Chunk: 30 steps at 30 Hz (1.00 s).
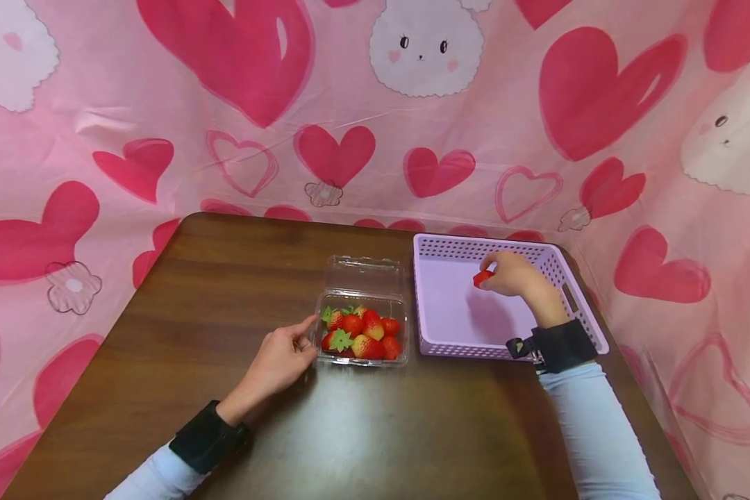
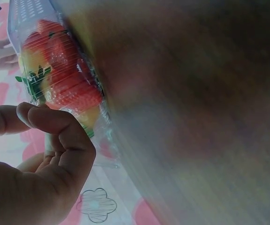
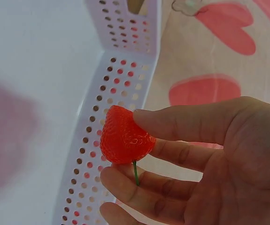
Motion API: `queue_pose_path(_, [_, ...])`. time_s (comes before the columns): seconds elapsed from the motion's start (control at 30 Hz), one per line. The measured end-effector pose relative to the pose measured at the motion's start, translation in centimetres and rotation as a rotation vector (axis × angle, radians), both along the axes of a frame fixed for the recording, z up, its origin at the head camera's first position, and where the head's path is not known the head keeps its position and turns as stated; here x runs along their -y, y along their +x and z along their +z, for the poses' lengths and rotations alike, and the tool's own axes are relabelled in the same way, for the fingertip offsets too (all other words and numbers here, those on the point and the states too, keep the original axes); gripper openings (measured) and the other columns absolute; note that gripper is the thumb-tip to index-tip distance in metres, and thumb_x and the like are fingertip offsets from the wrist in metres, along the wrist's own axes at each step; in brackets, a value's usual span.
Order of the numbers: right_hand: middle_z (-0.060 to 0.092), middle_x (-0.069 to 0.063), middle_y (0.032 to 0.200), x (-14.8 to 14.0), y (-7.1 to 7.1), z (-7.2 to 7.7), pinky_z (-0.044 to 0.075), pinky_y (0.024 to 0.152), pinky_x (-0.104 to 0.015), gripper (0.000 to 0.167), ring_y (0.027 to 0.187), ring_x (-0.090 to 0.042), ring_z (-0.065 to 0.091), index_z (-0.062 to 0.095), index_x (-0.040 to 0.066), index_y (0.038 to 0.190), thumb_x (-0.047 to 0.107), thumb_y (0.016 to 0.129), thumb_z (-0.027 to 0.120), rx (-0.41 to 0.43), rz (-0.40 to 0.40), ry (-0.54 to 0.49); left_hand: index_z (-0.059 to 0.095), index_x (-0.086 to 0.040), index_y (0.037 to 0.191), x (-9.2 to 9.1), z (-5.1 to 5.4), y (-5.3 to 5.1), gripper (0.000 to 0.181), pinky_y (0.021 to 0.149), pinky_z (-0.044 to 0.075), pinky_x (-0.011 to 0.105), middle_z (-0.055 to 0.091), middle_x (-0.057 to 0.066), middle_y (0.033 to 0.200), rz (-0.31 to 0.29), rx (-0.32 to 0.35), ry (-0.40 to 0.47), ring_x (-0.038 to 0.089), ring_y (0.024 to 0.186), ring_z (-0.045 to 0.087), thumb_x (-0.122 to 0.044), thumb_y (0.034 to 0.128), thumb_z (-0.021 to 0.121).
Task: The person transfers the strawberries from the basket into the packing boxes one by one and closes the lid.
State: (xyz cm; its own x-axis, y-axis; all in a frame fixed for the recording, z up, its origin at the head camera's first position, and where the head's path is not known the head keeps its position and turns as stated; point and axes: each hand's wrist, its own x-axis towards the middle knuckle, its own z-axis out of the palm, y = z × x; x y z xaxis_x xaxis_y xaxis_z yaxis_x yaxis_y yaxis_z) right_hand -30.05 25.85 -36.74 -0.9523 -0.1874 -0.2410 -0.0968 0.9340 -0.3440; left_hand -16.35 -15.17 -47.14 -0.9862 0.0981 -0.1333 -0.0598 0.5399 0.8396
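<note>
In the head view, a clear plastic clamshell box (image 1: 362,362) stands on the table with its lid tipped back. Several red strawberries (image 1: 369,347) fill it, some with green leaves. My left hand (image 1: 281,357) holds the box by its left side; in the left wrist view the thumb and curled fingers (image 2: 73,140) meet at its wall. Over the lilac basket (image 1: 450,298), my right hand (image 1: 512,274) pinches one red strawberry (image 3: 125,136) between thumb and fingers. A thin green stem points down from that strawberry in the right wrist view.
The basket has perforated walls and stands to the right of the box, near the table's back right edge. Brown wooden table (image 1: 237,278) surrounds both. A pink cloth (image 1: 350,83) printed with hearts hangs behind the table and along its sides.
</note>
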Motion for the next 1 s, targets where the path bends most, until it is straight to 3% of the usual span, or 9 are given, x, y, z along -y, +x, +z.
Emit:
queue_pose_path(0.57, [0.068, -0.023, 0.114, 1.7, 1.3, 1.0, 0.057, 0.086, -0.051, 0.04, 0.098, -0.039, 0.062, 0.069, -0.002, 0.121, 0.019, 0.089, 0.078, -0.06, 0.037, -0.023, 0.053, -0.002, 0.154, 0.1, 0.4, -0.2, 0.062, 0.051, 0.039, 0.029, 0.054, 0.004, 0.065, -0.015, -0.027, -0.013, 0.02, 0.053, 0.048, -0.003, 0.0928, 0.064])
queue_pose_path(1.0, [0.069, -0.023, 0.111, 3.1, 1.9, 1.2, 0.057, 0.083, -0.05, 0.043, 0.098, -0.039, 0.063, 0.067, -0.003, 0.125, 0.02, 0.09, 0.077, -0.028, 0.082, -0.079, 0.052, -0.002, 0.155, 0.1, 0.2, 0.1, 0.062, 0.051, 0.041, 0.029, 0.054, 0.004, 0.065, -0.015, -0.013, -0.015, 0.021, 0.053, 0.049, -0.003, 0.0936, 0.064])
